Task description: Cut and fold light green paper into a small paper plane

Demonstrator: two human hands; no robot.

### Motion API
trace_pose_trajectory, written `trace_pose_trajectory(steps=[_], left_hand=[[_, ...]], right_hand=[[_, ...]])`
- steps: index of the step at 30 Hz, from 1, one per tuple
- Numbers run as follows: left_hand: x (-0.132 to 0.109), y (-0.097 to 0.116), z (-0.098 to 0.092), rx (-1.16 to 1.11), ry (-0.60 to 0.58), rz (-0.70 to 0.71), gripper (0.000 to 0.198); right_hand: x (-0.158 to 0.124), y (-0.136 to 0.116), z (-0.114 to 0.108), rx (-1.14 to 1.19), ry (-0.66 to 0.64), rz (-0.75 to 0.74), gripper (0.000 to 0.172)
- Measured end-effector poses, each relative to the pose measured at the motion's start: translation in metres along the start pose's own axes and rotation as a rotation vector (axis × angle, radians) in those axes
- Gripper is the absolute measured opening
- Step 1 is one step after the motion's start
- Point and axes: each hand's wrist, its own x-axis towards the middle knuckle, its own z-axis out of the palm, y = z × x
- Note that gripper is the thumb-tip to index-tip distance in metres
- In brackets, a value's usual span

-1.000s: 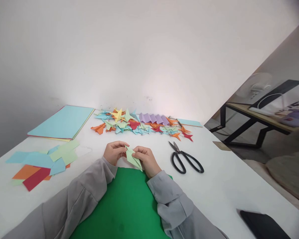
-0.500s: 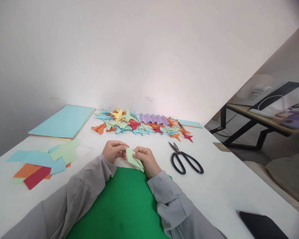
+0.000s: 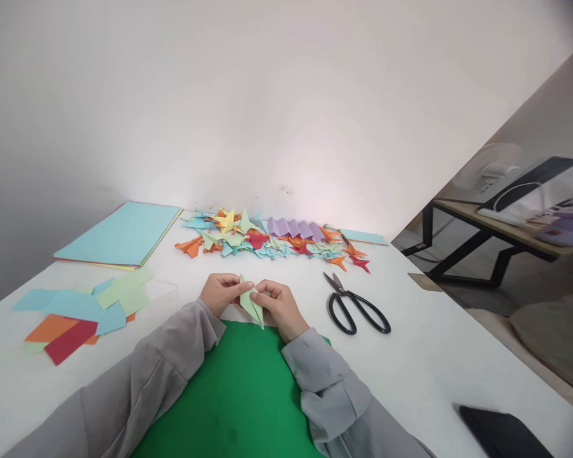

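Between my two hands is a folded piece of light green paper [image 3: 253,308], narrow and pointed at its top and bottom. My left hand [image 3: 223,292] pinches its upper left side, with the thumb lying on the front. From the right, my right hand [image 3: 281,306] pinches the same paper near its middle edge. Both hands are just beyond the far edge of a green sheet [image 3: 233,388] that lies in front of me. The fingers behind the paper are partly hidden.
Loose paper pieces [image 3: 83,308] lie at left, below a stack of coloured sheets [image 3: 121,233]. Folded paper shapes [image 3: 258,239] and a purple pleated strip [image 3: 296,229] line the wall. Black-handled scissors [image 3: 356,304] lie at right; a black flat object [image 3: 501,431] is nearer me.
The green paper has turned more upright and looks narrower. My left thumb has come over its front, and the left hand has shifted slightly right. My right hand remains almost in place.
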Motion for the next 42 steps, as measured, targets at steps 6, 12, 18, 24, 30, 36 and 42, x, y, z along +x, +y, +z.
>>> trace_pose_trajectory(steps=[6, 12, 18, 24, 30, 36, 42], left_hand=[[-0.001, 0.001, 0.002, -0.067, 0.007, -0.026, 0.023], [-0.001, 0.007, 0.004, -0.135, 0.074, -0.052, 0.024], [0.001, 0.007, 0.003, -0.184, 0.085, -0.088, 0.029], [0.001, 0.008, 0.004, -0.197, 0.108, -0.071, 0.036], [0.002, 0.003, 0.002, -0.083, 0.110, -0.013, 0.030], [0.002, 0.002, 0.002, -0.091, 0.111, -0.011, 0.032], [0.002, -0.002, -0.001, 0.123, 0.074, 0.117, 0.019]], right_hand=[[-0.002, -0.002, 0.003, -0.055, -0.014, 0.007, 0.017], [0.000, 0.002, 0.002, -0.050, -0.035, 0.017, 0.020], [0.000, 0.002, 0.003, -0.066, -0.039, 0.011, 0.022], [-0.001, 0.002, 0.003, -0.099, -0.039, -0.006, 0.022], [0.000, 0.004, 0.003, -0.114, -0.062, -0.001, 0.022], [-0.001, 0.002, 0.004, -0.119, -0.050, 0.008, 0.023], [-0.001, 0.002, 0.004, -0.145, -0.053, -0.010, 0.023]])
